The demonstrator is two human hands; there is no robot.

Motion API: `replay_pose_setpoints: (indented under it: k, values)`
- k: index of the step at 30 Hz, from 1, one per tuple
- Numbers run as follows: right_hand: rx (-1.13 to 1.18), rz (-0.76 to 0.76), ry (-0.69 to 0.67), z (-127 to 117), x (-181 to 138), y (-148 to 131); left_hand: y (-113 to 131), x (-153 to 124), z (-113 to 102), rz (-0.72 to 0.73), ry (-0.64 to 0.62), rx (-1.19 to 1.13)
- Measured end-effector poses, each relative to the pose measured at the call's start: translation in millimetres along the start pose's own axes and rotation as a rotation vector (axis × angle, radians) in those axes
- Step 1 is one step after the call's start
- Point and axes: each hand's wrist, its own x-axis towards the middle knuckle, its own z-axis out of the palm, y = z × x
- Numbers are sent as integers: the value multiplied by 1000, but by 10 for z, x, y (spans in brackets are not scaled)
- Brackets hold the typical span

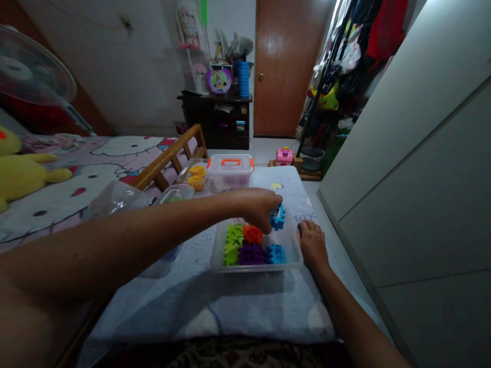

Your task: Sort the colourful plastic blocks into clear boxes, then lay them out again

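Note:
My left hand [263,208] reaches across from the left, over a clear plastic bin [249,268]. Its fingers are closed on a light blue interlocking block [277,216], held above the bin's right part. Inside the bin, lime green blocks [232,244] lie on the left and an orange piece [252,234] sits behind a purple block [251,254]. Another light blue block [276,254] is in the front right corner. My right hand [312,241] lies on the covered table close against the bin's right side, fingers loosely bent and holding nothing visible.
Behind the bin stand a lidded clear box [230,171] with an orange handle and a container of yellow-orange pieces [197,176]. Another clear container [176,193] and a plastic bag [118,197] lie left. A wooden bed rail [169,153] borders the table; a cabinet [414,153] stands right.

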Motion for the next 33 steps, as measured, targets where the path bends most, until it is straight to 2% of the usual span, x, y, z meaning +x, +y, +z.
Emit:
replay_pose_setpoints:
  k: [3,6,11,16,27,33]
  values:
    - [-7,-3,3,3,-2,0,1,-41,294,-56,22,-36]
    - [-9,0,6,3,-3,-2,5,35,536,-99,55,-64]
    - [-6,6,-3,7,2,4,102,227,756,-167,111,-81]
    - [8,18,-4,18,1,6,196,359,841,-218,113,-73]
    - [15,15,7,18,1,5,100,398,960,-84,205,-11]
    - [5,1,17,23,0,9,181,410,924,-167,158,-41]
